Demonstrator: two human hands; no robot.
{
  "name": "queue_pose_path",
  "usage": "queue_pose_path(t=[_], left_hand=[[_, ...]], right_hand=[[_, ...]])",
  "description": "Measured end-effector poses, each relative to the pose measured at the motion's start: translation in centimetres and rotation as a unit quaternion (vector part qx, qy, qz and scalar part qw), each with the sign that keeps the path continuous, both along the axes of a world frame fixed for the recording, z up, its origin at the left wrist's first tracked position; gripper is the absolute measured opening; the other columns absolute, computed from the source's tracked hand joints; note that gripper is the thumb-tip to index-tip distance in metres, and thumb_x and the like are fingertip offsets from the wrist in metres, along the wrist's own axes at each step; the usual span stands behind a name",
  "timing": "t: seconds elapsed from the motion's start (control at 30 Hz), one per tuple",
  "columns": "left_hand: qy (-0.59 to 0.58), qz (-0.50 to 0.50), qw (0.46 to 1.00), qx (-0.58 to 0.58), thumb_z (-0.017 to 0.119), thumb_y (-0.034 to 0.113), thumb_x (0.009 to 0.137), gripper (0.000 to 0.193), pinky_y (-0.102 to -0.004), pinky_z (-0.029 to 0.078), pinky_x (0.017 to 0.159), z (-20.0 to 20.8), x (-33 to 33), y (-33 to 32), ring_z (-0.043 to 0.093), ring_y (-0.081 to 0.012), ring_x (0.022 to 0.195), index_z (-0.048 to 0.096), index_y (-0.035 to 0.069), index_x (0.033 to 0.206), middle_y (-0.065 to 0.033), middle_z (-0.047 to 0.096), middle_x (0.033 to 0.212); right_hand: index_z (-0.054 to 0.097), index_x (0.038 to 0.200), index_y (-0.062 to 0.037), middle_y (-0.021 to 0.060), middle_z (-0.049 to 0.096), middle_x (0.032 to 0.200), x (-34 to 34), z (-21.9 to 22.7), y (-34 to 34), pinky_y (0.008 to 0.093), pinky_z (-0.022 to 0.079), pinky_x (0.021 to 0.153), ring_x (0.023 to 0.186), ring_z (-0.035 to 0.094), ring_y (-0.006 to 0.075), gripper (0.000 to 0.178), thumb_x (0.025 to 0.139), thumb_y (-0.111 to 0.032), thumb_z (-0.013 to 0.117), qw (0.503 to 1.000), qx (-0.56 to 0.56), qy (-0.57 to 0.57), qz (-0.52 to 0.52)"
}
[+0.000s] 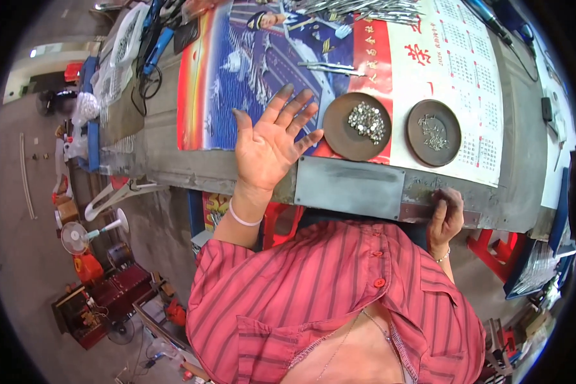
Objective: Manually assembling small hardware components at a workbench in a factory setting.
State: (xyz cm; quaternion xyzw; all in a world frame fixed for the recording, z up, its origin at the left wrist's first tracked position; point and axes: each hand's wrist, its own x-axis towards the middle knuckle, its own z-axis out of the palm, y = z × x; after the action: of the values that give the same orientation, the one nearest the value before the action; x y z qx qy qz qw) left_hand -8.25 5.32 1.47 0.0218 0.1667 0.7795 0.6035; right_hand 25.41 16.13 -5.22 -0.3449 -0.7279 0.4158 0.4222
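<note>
Beyond right hand: 2 brown bowls | left hand spread | right curled, grip unclear

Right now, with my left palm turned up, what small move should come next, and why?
Probably turn the left hand palm-down toward the left brown dish: the hand is open and looks empty, and that dish, holding small shiny pieces, is the nearer one.

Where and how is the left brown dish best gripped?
Probably pinch the left brown dish at its left rim, coming from the side nearest the left hand: the dish lies flat, that part is bare, and its pieces cluster right of centre.
</note>
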Motion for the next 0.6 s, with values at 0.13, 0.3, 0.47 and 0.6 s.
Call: queue_pose_path(t=[0.13, 0.3, 0.47, 0.6], left_hand=[[-0.029, -0.083, 0.989, 0.117, 0.030, 0.068, 0.088, 0.084, -0.0580, 0.034, 0.101, -1.1, -2.1, 1.4, 0.041, -0.0379, 0.127, 0.026, 0.005, 0.143, -0.0215, 0.035, 0.143], [0.112, -0.139, 0.965, 0.191, 0.042, 0.064, 0.087, 0.070, -0.0509, 0.043, 0.088, -2.1, -4.1, 3.4, 0.056, -0.0324, 0.101, 0.053, 0.003, 0.119, -0.0168, 0.056, 0.114], [0.372, -0.118, 0.919, 0.046, 0.061, 0.025, 0.089, 0.023, -0.0301, 0.044, 0.070, -0.1, -3.9, 6.0, 0.055, -0.0183, 0.076, 0.055, 0.005, 0.080, -0.0066, 0.055, 0.080], [0.772, -0.038, 0.618, -0.144, 0.065, 0.008, 0.081, 0.012, -0.0272, 0.045, 0.074, 0.7, -3.3, 8.7, 0.058, -0.0175, 0.079, 0.063, 0.001, 0.091, -0.0072, 0.059, 0.087]], right_hand=[[0.056, 0.095, 0.0037, 0.0140, 0.059, 0.086, -0.5, 0.5, 0.2, 0.0314, 0.046, 0.074, 0.079, 0.056, 0.0233, 0.013, 0.091, -0.008, 0.052, 1.000, 0.000, 0.003, 0.008], [0.056, 0.091, 0.0020, 0.0138, 0.059, 0.083, -0.6, 0.7, 0.3, 0.0309, 0.047, 0.069, 0.073, 0.057, 0.0238, 0.007, 0.088, -0.004, 0.055, 1.000, 0.008, -0.027, 0.006], [0.057, 0.089, 0.0014, 0.0138, 0.059, 0.082, -0.7, 0.6, 0.3, 0.0314, 0.047, 0.068, 0.072, 0.057, 0.0255, 0.006, 0.085, -0.003, 0.057, 0.998, 0.015, -0.051, -0.015], [0.057, 0.088, 0.0008, 0.0141, 0.058, 0.081, -1.0, 1.0, 0.5, 0.0327, 0.046, 0.066, 0.071, 0.057, 0.0269, 0.006, 0.083, -0.002, 0.059, 0.997, 0.035, -0.066, -0.010]])
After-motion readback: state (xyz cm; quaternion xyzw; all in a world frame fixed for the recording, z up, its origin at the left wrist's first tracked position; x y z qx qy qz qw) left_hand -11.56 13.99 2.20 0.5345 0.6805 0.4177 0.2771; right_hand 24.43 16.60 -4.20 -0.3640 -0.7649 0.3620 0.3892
